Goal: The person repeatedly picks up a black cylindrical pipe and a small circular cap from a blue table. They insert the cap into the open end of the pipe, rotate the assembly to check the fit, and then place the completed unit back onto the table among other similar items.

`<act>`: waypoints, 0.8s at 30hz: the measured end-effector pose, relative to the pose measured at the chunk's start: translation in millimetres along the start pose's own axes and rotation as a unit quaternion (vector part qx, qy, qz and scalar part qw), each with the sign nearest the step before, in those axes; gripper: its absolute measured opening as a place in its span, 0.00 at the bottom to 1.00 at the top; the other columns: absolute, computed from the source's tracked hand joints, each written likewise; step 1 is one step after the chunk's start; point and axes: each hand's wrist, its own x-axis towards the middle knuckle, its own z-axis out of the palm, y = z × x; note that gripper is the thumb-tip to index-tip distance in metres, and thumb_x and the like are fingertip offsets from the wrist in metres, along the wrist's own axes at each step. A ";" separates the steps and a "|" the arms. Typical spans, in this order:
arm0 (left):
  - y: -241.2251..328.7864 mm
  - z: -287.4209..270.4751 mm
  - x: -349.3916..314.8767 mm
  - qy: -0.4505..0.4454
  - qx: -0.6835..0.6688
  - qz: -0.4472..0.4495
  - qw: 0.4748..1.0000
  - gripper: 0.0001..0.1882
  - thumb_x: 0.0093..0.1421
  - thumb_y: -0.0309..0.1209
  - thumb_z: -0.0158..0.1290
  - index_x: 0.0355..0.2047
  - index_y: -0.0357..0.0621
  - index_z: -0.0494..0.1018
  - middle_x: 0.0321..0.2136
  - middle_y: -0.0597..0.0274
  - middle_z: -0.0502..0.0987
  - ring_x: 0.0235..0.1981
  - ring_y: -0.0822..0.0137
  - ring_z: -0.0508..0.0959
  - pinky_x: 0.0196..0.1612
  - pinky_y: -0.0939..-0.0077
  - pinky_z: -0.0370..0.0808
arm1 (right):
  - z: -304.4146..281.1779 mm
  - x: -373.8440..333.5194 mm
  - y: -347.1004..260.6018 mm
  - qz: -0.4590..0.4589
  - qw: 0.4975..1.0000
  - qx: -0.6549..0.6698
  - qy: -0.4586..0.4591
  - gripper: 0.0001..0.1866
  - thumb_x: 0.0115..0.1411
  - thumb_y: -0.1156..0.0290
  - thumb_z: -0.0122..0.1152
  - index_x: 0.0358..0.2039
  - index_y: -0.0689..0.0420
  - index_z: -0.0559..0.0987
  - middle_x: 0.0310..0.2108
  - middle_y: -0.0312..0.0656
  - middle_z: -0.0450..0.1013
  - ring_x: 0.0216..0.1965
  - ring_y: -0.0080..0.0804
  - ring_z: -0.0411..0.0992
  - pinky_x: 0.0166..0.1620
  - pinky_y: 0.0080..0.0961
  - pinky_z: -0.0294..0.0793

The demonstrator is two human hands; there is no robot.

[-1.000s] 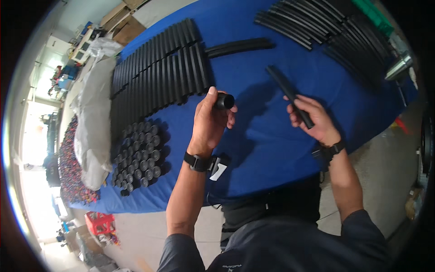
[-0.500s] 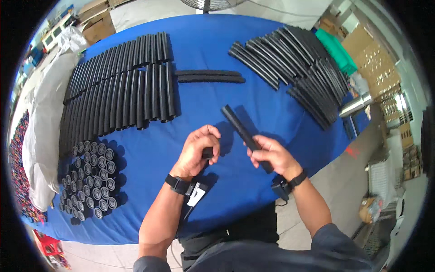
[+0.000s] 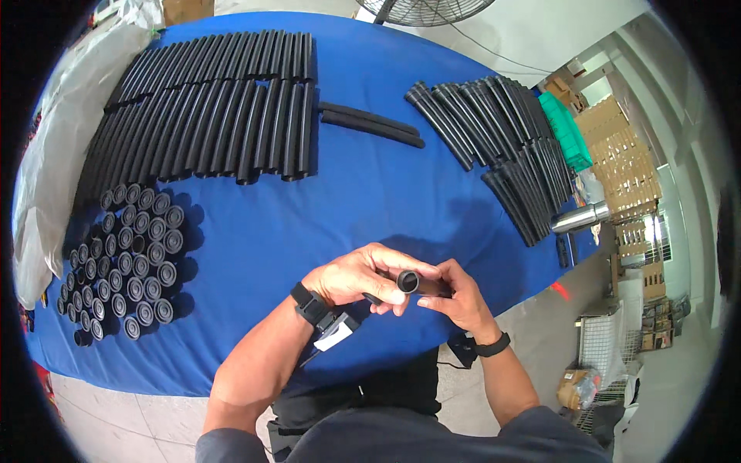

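My right hand (image 3: pixel 463 299) is closed around a short black tube (image 3: pixel 432 286), whose round hollow end points up toward me. Close against that end is my left hand (image 3: pixel 361 275), its fingers curled and touching the tube near its rim. A small black piece (image 3: pixel 372 298) shows partly between the left fingers; its shape is mostly hidden. To the left stand many round black ringed caps (image 3: pixel 126 263) grouped on the blue cloth. Behind them, long rows of black tubes (image 3: pixel 224 131) lie side by side.
Two dark foam-like strips (image 3: pixel 370 129) lie at the middle back. Black tubes with wider ends (image 3: pixel 494 116) are stacked at the right, near a green bin (image 3: pixel 565 131) and a shiny metal cylinder (image 3: pixel 580 217). White plastic sheeting (image 3: pixel 65 147) covers the left edge; a fan (image 3: pixel 428 9) stands beyond.
My hands have come together. The tube in my right hand has tipped from pointing away to showing its open end. My view has shifted, too.
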 end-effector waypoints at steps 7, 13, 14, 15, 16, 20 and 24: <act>5.5 2.9 -3.9 0.001 0.002 -0.008 1.000 0.31 0.54 0.29 0.68 0.58 0.34 0.76 0.27 0.46 0.84 0.20 0.70 0.78 0.21 0.77 0.69 | -7.0 -2.4 -14.2 -0.025 0.999 0.009 -0.046 0.21 0.59 0.65 0.74 0.48 0.61 0.77 0.42 0.40 0.79 0.44 0.28 0.77 0.51 0.28 0.76; 9.1 5.8 -5.3 0.003 0.004 -0.013 1.000 0.30 0.53 0.28 0.68 0.58 0.35 0.76 0.27 0.47 0.84 0.20 0.70 0.79 0.21 0.79 0.71 | -6.3 -6.3 -1.6 -0.016 0.999 0.017 -0.031 0.21 0.61 0.66 0.72 0.50 0.63 0.77 0.45 0.41 0.79 0.47 0.28 0.76 0.53 0.28 0.75; 9.2 4.5 -6.6 0.006 0.007 -0.011 1.000 0.30 0.53 0.28 0.68 0.58 0.36 0.76 0.27 0.48 0.84 0.20 0.70 0.79 0.21 0.79 0.71 | -8.6 -4.7 -1.9 -0.008 0.998 0.030 -0.049 0.21 0.61 0.66 0.72 0.50 0.63 0.78 0.45 0.41 0.78 0.47 0.28 0.76 0.53 0.29 0.75; 8.3 2.4 -7.7 0.008 0.009 -0.010 1.000 0.30 0.53 0.28 0.68 0.58 0.36 0.76 0.26 0.48 0.84 0.20 0.70 0.79 0.21 0.79 0.71 | -10.6 -3.4 -3.6 -0.010 0.997 0.024 -0.068 0.21 0.61 0.66 0.72 0.50 0.62 0.78 0.46 0.42 0.78 0.48 0.30 0.76 0.53 0.30 0.75; 7.5 1.5 -9.4 0.011 0.011 -0.009 1.000 0.31 0.53 0.28 0.68 0.58 0.37 0.76 0.26 0.48 0.84 0.20 0.70 0.79 0.21 0.79 0.71 | -12.8 -2.8 -6.8 -0.013 0.996 0.019 -0.086 0.21 0.61 0.66 0.72 0.50 0.62 0.78 0.46 0.42 0.78 0.48 0.32 0.76 0.54 0.30 0.74; 3.9 4.6 -6.4 0.031 0.028 -0.019 0.999 0.31 0.54 0.28 0.67 0.60 0.38 0.76 0.27 0.48 0.84 0.20 0.70 0.79 0.22 0.79 0.72 | -8.2 1.4 -34.8 -0.150 0.979 -0.126 -0.053 0.21 0.57 0.68 0.73 0.48 0.62 0.79 0.45 0.45 0.77 0.47 0.42 0.76 0.52 0.35 0.74; 15.1 10.6 -3.4 0.068 0.013 0.000 0.998 0.28 0.58 0.31 0.65 0.59 0.38 0.76 0.27 0.51 0.83 0.20 0.69 0.78 0.23 0.79 0.72 | -5.7 6.5 -62.4 -0.235 0.924 -0.299 0.042 0.17 0.53 0.72 0.74 0.42 0.60 0.80 0.39 0.45 0.74 0.42 0.44 0.73 0.47 0.37 0.74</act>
